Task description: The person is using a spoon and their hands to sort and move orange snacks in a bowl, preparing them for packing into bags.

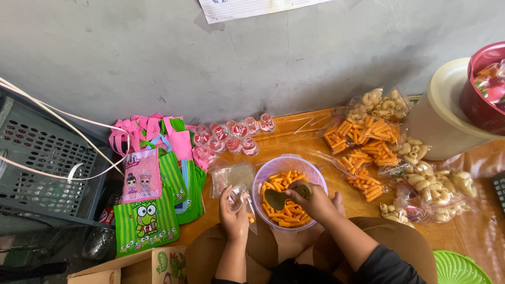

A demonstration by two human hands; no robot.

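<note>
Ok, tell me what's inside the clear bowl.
The clear bowl holds orange snack sticks and a spoon gripped by the right hand. That hand and the spoon cover part of the sticks.

One bowl (290, 164), one scoop (278, 198), two hands (234, 214), roughly ten jelly cups (234, 143).

Wall (294, 58): grey, matt, rough plaster or cement finish. Table (294, 138): orange-brown wood under a glossy clear covering (probably plastic film; creases show). Bowl (288, 164): translucent plastic, smooth, faintly violet. Scoop (278, 198): matt olive plastic. Small bag (241, 195): thin clear film, crinkled, shiny. Snack packets (363, 142): glossy clear plastic. Tote bags (152, 184): printed fabric, matt, pink and green. Crate (47, 158): grey perforated plastic. Box (131, 268): plain cardboard.
</note>
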